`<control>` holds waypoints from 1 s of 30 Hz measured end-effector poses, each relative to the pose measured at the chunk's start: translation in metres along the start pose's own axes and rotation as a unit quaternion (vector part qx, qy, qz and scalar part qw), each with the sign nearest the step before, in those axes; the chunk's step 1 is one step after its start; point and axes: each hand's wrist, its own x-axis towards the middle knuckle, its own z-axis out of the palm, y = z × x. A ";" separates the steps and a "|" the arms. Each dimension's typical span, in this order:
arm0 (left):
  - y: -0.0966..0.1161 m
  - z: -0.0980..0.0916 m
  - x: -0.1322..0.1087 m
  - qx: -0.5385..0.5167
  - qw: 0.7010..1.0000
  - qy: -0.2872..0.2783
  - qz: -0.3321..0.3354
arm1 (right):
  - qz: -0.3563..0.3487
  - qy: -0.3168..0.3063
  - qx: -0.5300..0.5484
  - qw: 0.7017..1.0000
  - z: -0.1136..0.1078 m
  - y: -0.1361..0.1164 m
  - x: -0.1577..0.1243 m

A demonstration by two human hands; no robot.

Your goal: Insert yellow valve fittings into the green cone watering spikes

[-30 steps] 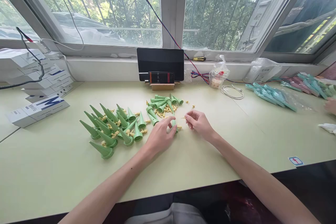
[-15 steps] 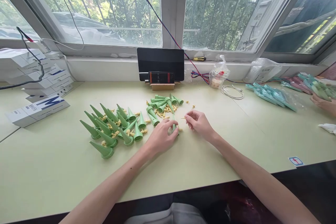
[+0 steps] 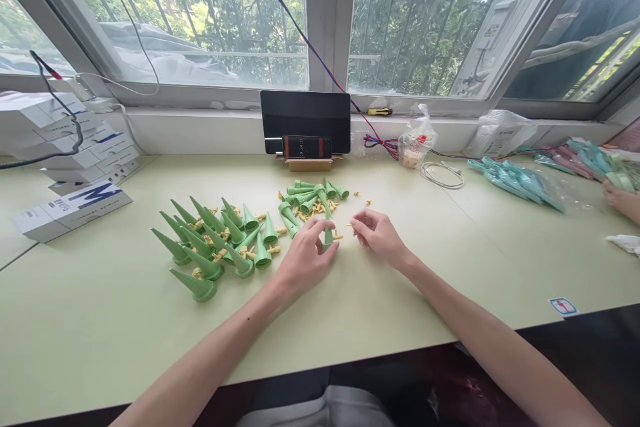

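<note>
Item: one tapered green plastic cone [image 3: 328, 236], mid-frame, grasped between the thumb and fingers of the left hand [image 3: 309, 250]; a yellow stub projects from its right side.
Item: one thin yellow plastic pin [image 3: 349, 225], just right of the cone and apart from it, pinched in the fingertips of the right hand [image 3: 376, 233].

Progress, as judged: the group of green cones with yellow fittings [image 3: 243, 263], left of centre, appears finished, over a dozen pieces. Remaining, apparently: the heap of green cones without visible fittings [image 3: 323, 199], above the hands, with small loose yellow plastic parts [image 3: 316, 209] among them. The held cone seems partway.

Surface: pale yellow-green smooth tabletop [image 3: 400, 320]. At its back edge, a black flat screen [image 3: 306, 113] and a dark phone [image 3: 306, 147] with lit digits. Left edge: white cardboard boxes [image 3: 75, 210]. Right: teal plastic-wrapped pieces [image 3: 515, 181]; another person's hand [image 3: 623, 201] at the frame edge.

Room: grey-framed windows [image 3: 327, 27] across the top, foliage beyond.
</note>
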 end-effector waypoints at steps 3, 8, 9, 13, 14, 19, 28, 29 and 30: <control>-0.001 0.000 0.001 -0.014 1.000 0.005 -0.001 | -0.005 -0.003 -0.002 1.000 0.000 0.000 0.000; -0.002 -0.001 0.004 -0.078 0.996 0.021 -0.028 | -0.020 -0.015 0.008 1.000 0.001 -0.002 -0.002; -0.001 -0.001 0.005 -0.095 0.994 0.024 -0.037 | -0.023 -0.017 0.013 1.000 0.001 -0.003 -0.002; -0.001 -0.002 0.006 -0.147 0.986 0.020 -0.072 | -0.036 -0.022 0.024 0.999 0.002 -0.004 -0.003; -0.001 -0.003 0.006 -0.153 0.985 0.018 -0.077 | -0.039 -0.023 0.025 0.999 0.002 -0.004 -0.003; -0.001 -0.002 0.006 -0.153 0.985 0.017 -0.077 | -0.046 -0.025 0.016 0.998 0.002 -0.003 -0.003; 0.000 -0.001 0.005 -0.132 0.989 0.023 -0.061 | -0.081 -0.038 -0.033 0.995 0.002 -0.001 -0.004; 0.000 -0.001 0.005 -0.128 0.990 0.024 -0.057 | -0.086 -0.039 -0.044 0.995 0.002 0.000 -0.004; 0.000 -0.001 0.005 -0.125 0.990 0.025 -0.053 | -0.090 -0.040 -0.053 0.994 0.002 0.000 -0.004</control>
